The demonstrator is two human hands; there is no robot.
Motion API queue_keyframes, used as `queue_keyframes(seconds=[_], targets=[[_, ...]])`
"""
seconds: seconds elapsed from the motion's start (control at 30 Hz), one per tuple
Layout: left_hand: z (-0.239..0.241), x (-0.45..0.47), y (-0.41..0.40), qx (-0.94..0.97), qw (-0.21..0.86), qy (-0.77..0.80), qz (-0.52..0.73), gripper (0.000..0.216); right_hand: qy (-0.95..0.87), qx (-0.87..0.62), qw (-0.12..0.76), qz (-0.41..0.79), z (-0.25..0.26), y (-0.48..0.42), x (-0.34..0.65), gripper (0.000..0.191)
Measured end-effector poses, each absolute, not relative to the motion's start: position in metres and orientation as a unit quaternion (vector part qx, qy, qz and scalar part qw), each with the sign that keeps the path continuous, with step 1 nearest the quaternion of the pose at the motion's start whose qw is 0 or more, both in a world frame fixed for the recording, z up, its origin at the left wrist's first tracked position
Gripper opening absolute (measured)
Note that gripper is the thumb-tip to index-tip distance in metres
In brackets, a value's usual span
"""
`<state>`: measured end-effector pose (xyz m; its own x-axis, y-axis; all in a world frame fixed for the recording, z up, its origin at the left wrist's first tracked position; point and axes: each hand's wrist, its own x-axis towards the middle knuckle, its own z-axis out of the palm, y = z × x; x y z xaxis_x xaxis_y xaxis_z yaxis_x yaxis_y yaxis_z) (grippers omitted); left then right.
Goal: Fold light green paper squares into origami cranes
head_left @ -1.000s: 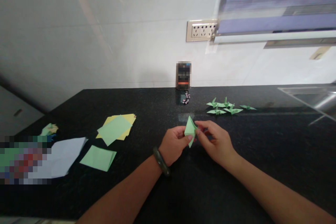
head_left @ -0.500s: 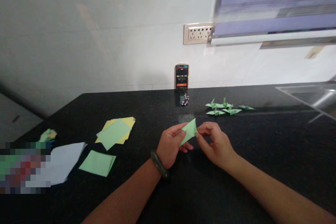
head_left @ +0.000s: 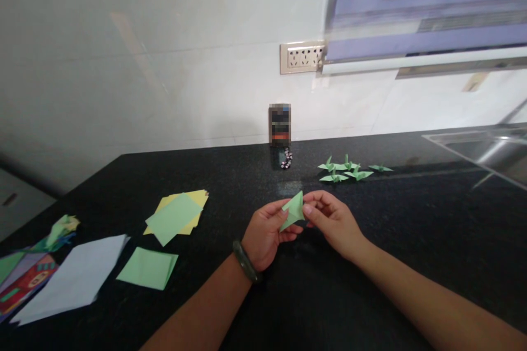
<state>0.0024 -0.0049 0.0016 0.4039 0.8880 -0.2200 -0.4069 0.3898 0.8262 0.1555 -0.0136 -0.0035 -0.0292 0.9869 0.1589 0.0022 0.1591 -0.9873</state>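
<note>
Between my two hands is a piece of folded green origami paper [head_left: 293, 210], held just above the black counter. My left hand [head_left: 267, 233] pinches its left side, thumb on top and fingers beneath; a dark bangle circles that wrist. My right hand [head_left: 335, 225] grips the paper's right edge between thumb and fingers. Beyond the hands, to the right, several folded green paper cranes [head_left: 346, 170] stand grouped together. Off to the left lies a folded green sheet [head_left: 148, 267], and behind it green paper [head_left: 175, 218] rests on yellow sheets [head_left: 200, 203].
A phone [head_left: 280, 125] leans against the wall, with a beaded strap [head_left: 287, 158] before it. White paper [head_left: 82, 274], a colourful printed packet [head_left: 28, 285] and crumpled paper [head_left: 63, 228] lie far left. A metal sink [head_left: 486, 148] is set in at right.
My right fingers have moved a little further onto the paper's right edge, and the paper is turned slightly. The whole view has shifted a little.
</note>
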Motion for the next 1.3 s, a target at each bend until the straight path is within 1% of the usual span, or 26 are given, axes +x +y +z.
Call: queue_keyframes(seconds=[0.27, 0.87, 1.03, 1.3], targets=[[0.0026, 0.0042, -0.0051, 0.357, 0.753, 0.346, 0.431, 0.025, -0.578, -0.444, 0.526, 0.438, -0.0008, -0.0147, 0.1550, 0.019], [-0.0007, 0.0044, -0.0052, 0.389, 0.727, 0.357, 0.439, 0.028, -0.593, -0.447, 0.502, 0.444, 0.0014, -0.0134, 0.1570, 0.019], [-0.0029, 0.0041, -0.0054, 0.411, 0.707, 0.364, 0.446, 0.029, -0.591, -0.442, 0.514, 0.437, 0.0009, -0.0136, 0.1585, 0.019], [-0.0016, 0.0038, -0.0049, 0.396, 0.712, 0.368, 0.448, 0.033, -0.604, -0.446, 0.497, 0.434, -0.0027, -0.0124, 0.1621, 0.019]])
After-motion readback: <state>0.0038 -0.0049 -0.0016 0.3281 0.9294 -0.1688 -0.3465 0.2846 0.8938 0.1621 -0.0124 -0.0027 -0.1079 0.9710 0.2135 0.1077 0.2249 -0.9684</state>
